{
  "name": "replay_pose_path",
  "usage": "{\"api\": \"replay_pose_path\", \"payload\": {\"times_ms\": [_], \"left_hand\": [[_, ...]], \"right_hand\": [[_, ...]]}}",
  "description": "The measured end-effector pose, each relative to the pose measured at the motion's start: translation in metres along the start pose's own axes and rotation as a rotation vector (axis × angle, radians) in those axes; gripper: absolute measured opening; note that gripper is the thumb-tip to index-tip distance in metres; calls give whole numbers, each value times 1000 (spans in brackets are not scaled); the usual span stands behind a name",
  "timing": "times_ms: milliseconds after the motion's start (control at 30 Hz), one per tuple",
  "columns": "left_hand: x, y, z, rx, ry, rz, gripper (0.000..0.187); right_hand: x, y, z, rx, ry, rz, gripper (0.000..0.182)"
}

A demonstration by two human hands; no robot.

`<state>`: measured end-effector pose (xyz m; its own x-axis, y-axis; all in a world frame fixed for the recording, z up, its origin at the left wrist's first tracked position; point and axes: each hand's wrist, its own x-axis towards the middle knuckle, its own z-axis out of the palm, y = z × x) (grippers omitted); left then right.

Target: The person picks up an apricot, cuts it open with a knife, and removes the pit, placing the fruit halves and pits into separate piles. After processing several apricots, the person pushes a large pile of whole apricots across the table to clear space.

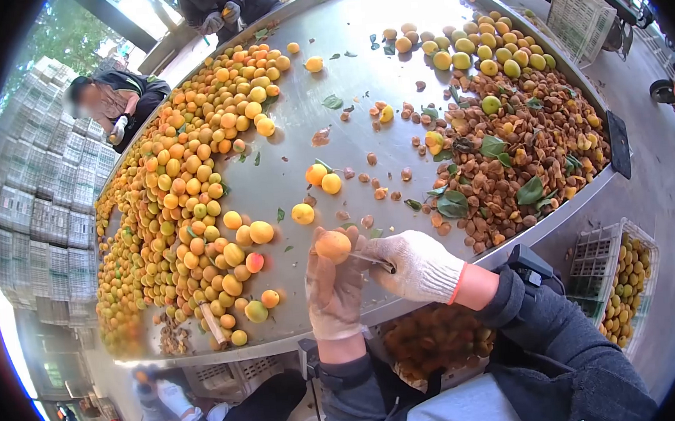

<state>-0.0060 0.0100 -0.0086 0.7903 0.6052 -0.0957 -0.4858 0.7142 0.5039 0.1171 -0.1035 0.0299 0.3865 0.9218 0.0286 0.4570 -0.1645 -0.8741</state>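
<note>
My left hand, in a thin, stained glove, holds up an orange apricot in its fingers above the table's near edge. A white knitted glove covers my right hand, which is closed around a thin metal tool. The tool points left, its tip right at the apricot; its handle is mostly hidden in my fist. Just beyond my left hand lie a yellow apricot and two more loose ones. Past my right hand spreads a heap of brown pits and scraps mixed with green leaves.
A large pile of apricots covers the left side of the metal table. Greener fruit lies at the far right. Fruit-filled crates stand below the near edge. Other people sit or stand around the table.
</note>
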Motion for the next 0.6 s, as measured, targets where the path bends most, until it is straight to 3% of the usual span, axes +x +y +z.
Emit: {"api": "replay_pose_path", "payload": {"times_ms": [367,600], "left_hand": [[-2,-8,10,38,14,60,45],[-8,-20,22,406,-28,190,52]], "right_hand": [[2,2,-4,-96,-45,21,28],[4,2,-4,-243,-1,73,17]]}}
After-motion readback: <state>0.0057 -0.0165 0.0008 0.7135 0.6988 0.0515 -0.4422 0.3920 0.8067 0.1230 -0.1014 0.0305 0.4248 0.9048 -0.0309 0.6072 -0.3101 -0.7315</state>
